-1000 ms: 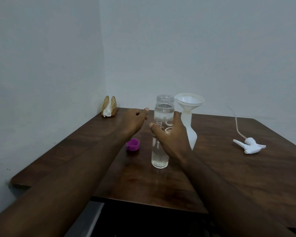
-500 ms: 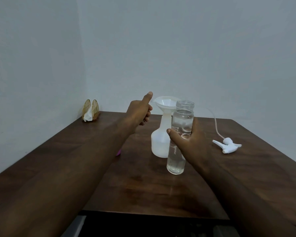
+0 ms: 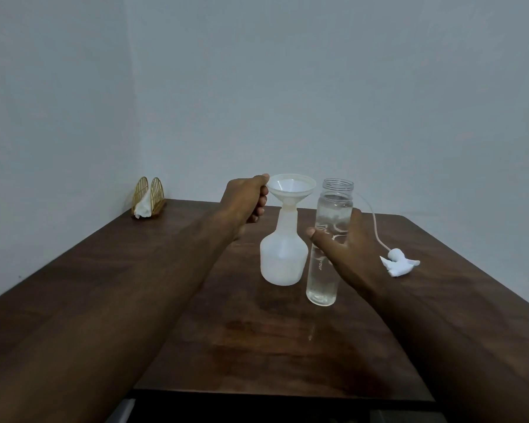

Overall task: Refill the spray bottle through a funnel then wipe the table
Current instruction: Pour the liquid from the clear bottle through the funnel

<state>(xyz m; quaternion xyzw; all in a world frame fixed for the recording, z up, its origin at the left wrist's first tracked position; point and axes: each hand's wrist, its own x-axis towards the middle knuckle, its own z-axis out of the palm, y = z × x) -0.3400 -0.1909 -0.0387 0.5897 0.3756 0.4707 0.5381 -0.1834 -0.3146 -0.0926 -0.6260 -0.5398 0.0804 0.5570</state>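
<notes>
Clear smooth-walled water bottle (image 3: 333, 209), part full so weighty and likely slippery, upright just beside translucent white spray bottle (image 3: 283, 261) on dark wooden worktop (image 3: 440, 300), right grip (image 3: 345, 248) wrapped round its mid-body, a sound hold; left grip (image 3: 246, 198) pinches light white plastic funnel (image 3: 291, 186) rim.

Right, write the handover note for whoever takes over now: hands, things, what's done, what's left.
Left hand: grips the rim of the white plastic funnel.
Right hand: wrapped round the clear uncapped water bottle, which is upright and holds water; cannot tell if it is lifted.
The funnel sits in the neck of the translucent white spray bottle, which stands mid-way on the dark wooden table.
The white trigger spray head lies to the right; the gold wire tissue holder is in the far left corner.
Done: head off, funnel seated.
Left: pour, remove funnel, refit head, wipe table.
</notes>
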